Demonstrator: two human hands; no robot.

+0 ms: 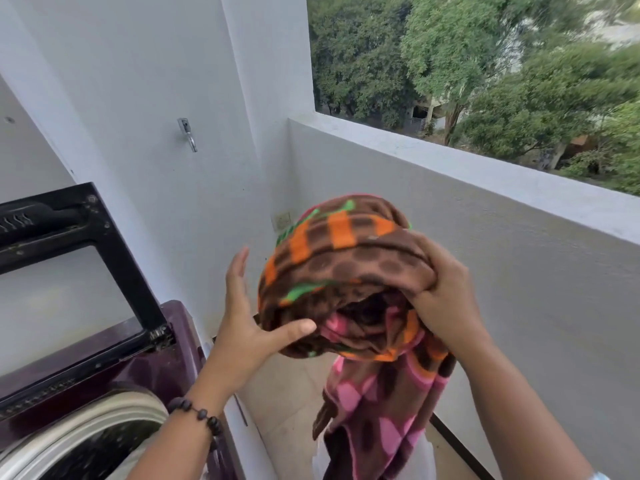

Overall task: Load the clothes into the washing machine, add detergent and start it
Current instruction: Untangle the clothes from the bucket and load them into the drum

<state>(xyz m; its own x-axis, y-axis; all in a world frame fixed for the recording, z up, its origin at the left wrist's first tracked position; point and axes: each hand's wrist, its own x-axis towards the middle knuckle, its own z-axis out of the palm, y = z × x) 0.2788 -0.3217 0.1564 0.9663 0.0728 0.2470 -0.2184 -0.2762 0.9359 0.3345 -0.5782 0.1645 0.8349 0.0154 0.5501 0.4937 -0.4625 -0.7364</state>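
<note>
Blanket (346, 268), bunched, gripped by right hand (446, 299), left hand (249, 327) open-fingered beneath; loading step under way, next requiring transfer leftward into open washing machine drum (104, 434).

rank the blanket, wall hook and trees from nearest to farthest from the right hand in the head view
1. blanket: gripped by the right hand, in the middle.
2. wall hook: up and to the left, on the white wall.
3. trees: beyond the balcony ledge, top right, far outside.
</note>
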